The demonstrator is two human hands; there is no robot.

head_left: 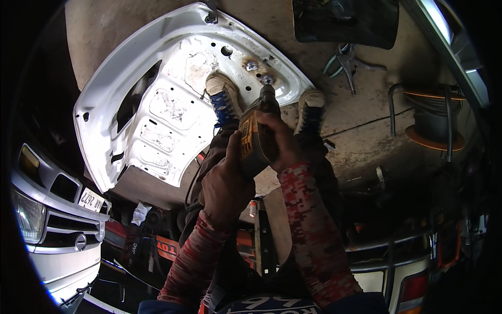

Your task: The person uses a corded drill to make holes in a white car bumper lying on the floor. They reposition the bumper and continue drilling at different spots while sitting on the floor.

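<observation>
drill [248, 140] gripped in both our hands — left hand [222, 188] wrapped round its rear, right hand [282, 142] closed on its side — we have its chuck end at one of two bare-metal patches [267, 79] near the right corner of one white panel [184, 133], though whether it touches we cannot tell. if the tip snags or slips, we judge, it could twist our wrists or skid toward our two shoes [222, 86], one on the panel, one at that corner; beyond lie one set of pliers [346, 65] and one cable reel [434, 123].
</observation>
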